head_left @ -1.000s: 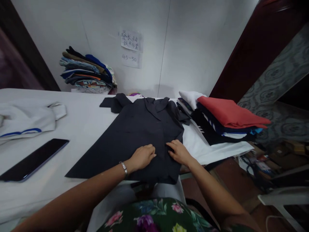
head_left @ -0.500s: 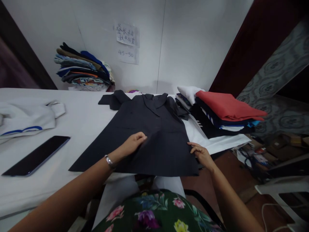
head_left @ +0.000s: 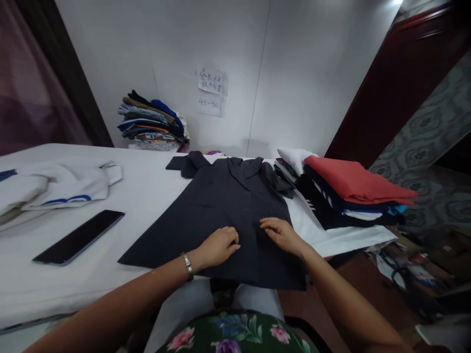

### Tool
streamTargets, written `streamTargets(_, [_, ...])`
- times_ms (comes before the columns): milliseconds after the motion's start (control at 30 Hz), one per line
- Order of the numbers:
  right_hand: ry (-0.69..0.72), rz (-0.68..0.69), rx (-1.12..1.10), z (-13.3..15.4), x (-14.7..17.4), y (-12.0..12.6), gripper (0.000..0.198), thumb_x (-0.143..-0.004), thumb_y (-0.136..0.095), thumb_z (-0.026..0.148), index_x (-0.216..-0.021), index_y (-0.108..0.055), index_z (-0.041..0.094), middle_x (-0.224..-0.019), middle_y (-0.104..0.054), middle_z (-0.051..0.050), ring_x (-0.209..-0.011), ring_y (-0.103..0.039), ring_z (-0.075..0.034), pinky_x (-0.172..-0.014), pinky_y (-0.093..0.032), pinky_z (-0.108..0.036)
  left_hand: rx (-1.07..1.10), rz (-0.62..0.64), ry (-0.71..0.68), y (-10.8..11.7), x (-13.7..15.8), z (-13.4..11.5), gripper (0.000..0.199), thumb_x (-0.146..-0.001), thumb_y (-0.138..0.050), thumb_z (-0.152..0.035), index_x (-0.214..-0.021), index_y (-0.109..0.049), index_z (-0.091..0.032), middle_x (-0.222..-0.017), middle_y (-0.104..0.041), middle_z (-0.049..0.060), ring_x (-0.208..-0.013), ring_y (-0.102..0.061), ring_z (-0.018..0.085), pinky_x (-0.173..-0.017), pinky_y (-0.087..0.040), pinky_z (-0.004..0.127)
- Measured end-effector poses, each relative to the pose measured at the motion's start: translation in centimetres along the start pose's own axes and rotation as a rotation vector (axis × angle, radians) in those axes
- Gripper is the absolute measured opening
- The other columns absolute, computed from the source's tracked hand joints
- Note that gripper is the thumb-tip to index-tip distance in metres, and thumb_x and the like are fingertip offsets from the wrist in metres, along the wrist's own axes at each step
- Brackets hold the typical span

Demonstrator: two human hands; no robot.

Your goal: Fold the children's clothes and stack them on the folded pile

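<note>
One dk jacket [head_left: 230, 208] lies flat under L hand [head_left: 220, 245] & R hand [head_left: 282, 235]; can't tell if gripped.

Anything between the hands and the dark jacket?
Nothing visible. The left hand and right hand are at the lower front of the dark jacket. The phone lies left of it, the folded pile to its right.

it's dim in here, with a small glare high at the far right and soft shadows on the wall [head_left: 301, 73]. the dark coat [head_left: 224, 211] swallows detail; clutter [head_left: 417, 272] at the right smears into gloom, and the edges stretch.
</note>
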State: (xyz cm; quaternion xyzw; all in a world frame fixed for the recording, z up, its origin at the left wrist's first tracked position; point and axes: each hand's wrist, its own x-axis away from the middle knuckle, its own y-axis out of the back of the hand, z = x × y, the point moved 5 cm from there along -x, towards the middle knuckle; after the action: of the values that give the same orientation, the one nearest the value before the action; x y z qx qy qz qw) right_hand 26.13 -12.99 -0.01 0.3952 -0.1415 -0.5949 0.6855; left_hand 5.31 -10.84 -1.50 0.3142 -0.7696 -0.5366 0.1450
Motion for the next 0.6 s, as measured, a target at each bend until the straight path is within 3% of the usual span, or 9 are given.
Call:
streamTargets(167, [0.047,0.149,0.073,1.1,-6.8,-3.3,0.038,-0.085,-0.055,0.027,-0.120,-0.065,0.018,-0.138,-0.055,-0.011,-0.131,-0.048,-0.022,-0.111,-0.035,-0.041,-0.125,-0.123,0.177,3.4,0.7,6.6,0.015,-0.084,-0.055,-0.027,-0.094,-0.065,-0.020,-0.117,-0.063,0.008,-0.111,-0.057,0.024,-0.097,-0.042,0.038])
streamTargets(367, [-0.180,0.161,0.201,-1.2,-14.8,-5.7,0.063,-0.089,-0.053,0.045,-0.142,-0.044,0.010,-0.154,-0.031,-0.016,-0.144,-0.027,-0.024,-0.117,-0.025,-0.037,-0.280,-0.213,0.632,7.8,2.4,16.7,0.043,-0.087,-0.047,-0.039,-0.119,-0.058,-0.012,-0.131,-0.056,0.018,-0.120,-0.053,0.030,-0.095,-0.045,0.041])
streamTargets(500, [-0.303,0.117,0.311,-3.2,-18.4,-6.5,0.066,-0.095,-0.040,0.049,-0.146,-0.035,0.008,-0.156,-0.026,-0.015,-0.145,-0.022,-0.022,-0.116,-0.023,-0.031,-0.205,-0.182,0.810,8.2,2.9,20.3,0.047,-0.086,-0.046,-0.042,-0.122,-0.054,-0.013,-0.121,-0.062,0.017,-0.112,-0.059,0.029,-0.089,-0.047,0.037])
streamTargets(600, [-0.344,0.115,0.346,-4.9,-19.0,-7.5,0.069,-0.095,-0.037,0.051,-0.147,-0.032,0.005,-0.156,-0.025,-0.018,-0.146,-0.018,-0.027,-0.117,-0.020,-0.039,-0.186,-0.183,0.857,8.2,2.7,21.9,0.047,-0.085,-0.048,-0.042,-0.121,-0.056,-0.014,-0.123,-0.062,0.017,-0.109,-0.061,0.029,-0.086,-0.048,0.036])
